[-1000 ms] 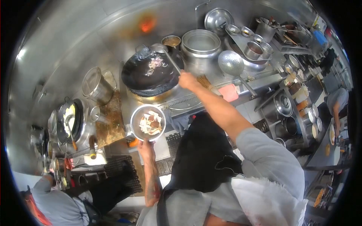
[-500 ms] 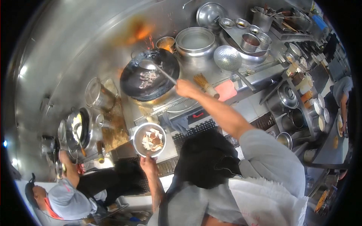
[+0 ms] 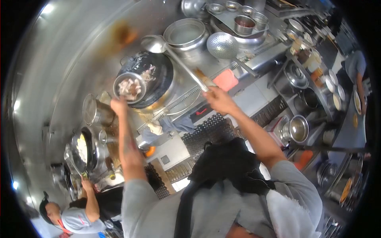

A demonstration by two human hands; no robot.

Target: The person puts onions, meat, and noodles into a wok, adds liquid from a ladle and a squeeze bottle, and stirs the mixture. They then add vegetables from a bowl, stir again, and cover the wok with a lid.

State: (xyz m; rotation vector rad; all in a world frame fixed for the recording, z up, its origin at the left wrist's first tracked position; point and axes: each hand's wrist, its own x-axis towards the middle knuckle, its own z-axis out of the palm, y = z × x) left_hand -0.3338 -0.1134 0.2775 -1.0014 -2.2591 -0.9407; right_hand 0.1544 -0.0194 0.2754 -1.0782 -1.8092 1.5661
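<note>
1. Head view: holds a steel bowl (image 3: 116, 81) in the left hand (image 3: 119, 106), grasped at the near side; too blurred to tell each finger's place.
2. In the steel bowl, shows pale chopped pieces (image 3: 129, 87) with some reddish-brown among them.
3. Keeps the steel bowl raised over the left, near edge of a large black wok (image 3: 160, 88), overlapping part of it in view; cannot tell whether touching.
4. Inside the wok, shows thin pale and purplish shreds (image 3: 148, 74), gathered toward the far side.
5. Grips the end of a long-handled ladle (image 3: 184, 67) in the right hand (image 3: 220, 101), closed around the handle.
6. Holds the ladle slanting up and left, with its round head past the far rim of the wok, near a wide steel pot (image 3: 194, 52).
7. Right of that pot, shows a perforated skimmer (image 3: 222, 45) lying with its handle toward the counter's front edge.
8. Near the right hand, shows a pink cloth-like item (image 3: 226, 80) and a brush (image 3: 208, 81), partly behind the ladle handle.
9. Farther back, shows a tray (image 3: 232, 19) bearing small metal bowls.
10. Left of the wok, shows a tall steel container (image 3: 95, 111); below it in view, a second wok (image 3: 91, 148) with white and yellow food.
11. By the second wok, shows a person in a dark cap (image 3: 77, 218), with one hand close to a utensil handle.
12. At far right, shows another person (image 3: 356, 65) beside a plate (image 3: 357, 103).
</note>
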